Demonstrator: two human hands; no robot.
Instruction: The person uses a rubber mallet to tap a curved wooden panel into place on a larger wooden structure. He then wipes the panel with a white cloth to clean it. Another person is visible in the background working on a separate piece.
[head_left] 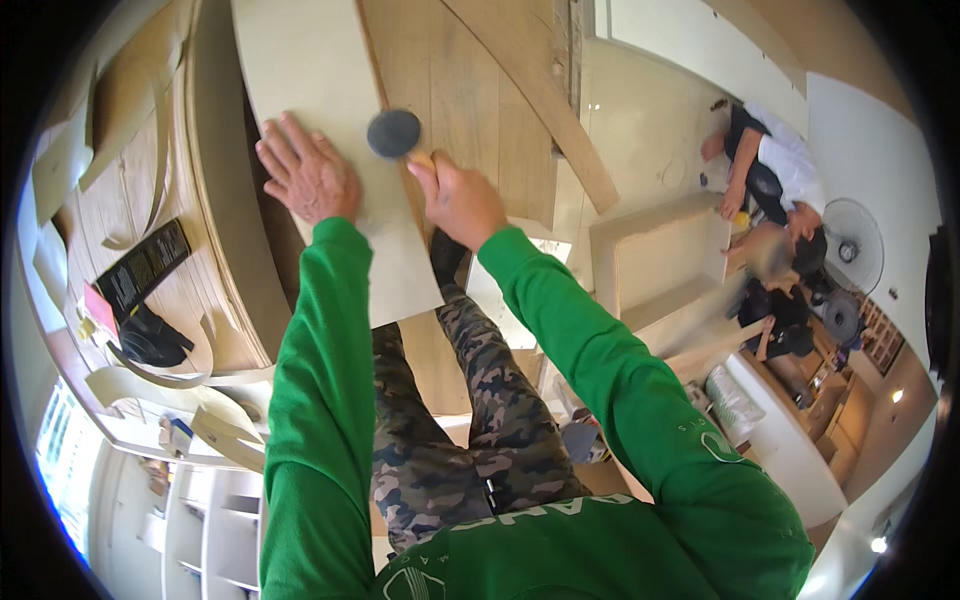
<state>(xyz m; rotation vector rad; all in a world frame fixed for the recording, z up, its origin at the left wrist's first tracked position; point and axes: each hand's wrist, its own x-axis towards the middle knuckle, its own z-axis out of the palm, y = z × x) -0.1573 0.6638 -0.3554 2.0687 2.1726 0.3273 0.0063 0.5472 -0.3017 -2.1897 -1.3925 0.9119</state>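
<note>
My right hand (464,203) grips the wooden handle of a rubber mallet (394,133). Its dark round head is over the right edge of a long pale board (312,62); whether it touches the board I cannot tell. On that same board my left hand (308,172) lies flat with its fingers spread, holding nothing. The board runs from the top of the view down toward my legs. To its left rises a wooden piece with a curved side (228,180), and on its right are wooden planks (475,90).
A loose wooden strip (560,120) slants across the upper right. Beyond it stands an open wooden frame (655,255), with two people and a fan (853,247) farther right. Curved offcuts (215,430) and a black cloth-like item (152,338) lie at left.
</note>
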